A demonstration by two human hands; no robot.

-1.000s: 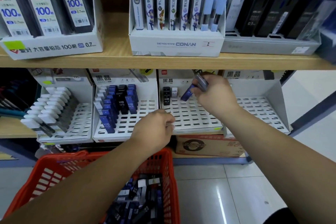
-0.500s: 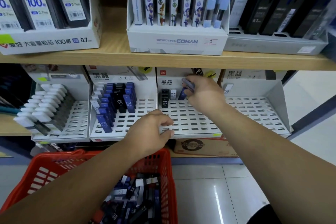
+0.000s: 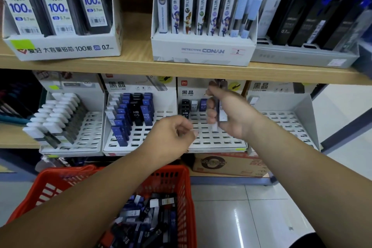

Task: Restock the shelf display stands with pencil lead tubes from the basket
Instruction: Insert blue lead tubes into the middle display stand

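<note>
Pencil lead tubes (image 3: 222,113) stand upright in your right hand (image 3: 235,115); its fingers (image 3: 210,105) are curled round a small bunch, clamped on them; the count is hidden, though at least 2 show; just beyond those fingertips sits the slotted display stand (image 3: 213,139), with a few seated tubes (image 3: 185,109) in its back row to the left of your fingers and bare slots below them; many more pencil lead tubes lie loose in the red basket (image 3: 186,191), well below both hands. Your left hand (image 3: 171,135) hovers just left of the right hand's fingers, its own fingers curled toward the thumb; whether they pinch anything cannot be told. By the look of them, each tube is light, stiff plastic with smooth, slippery sides; a bunch may fan out and slide in your grip; so feed 1 at a time, pinched across its 2 flat faces near the cap end, leaving the lower end free to drop into a slot; press gently, since the leads inside are probably brittle.
</note>
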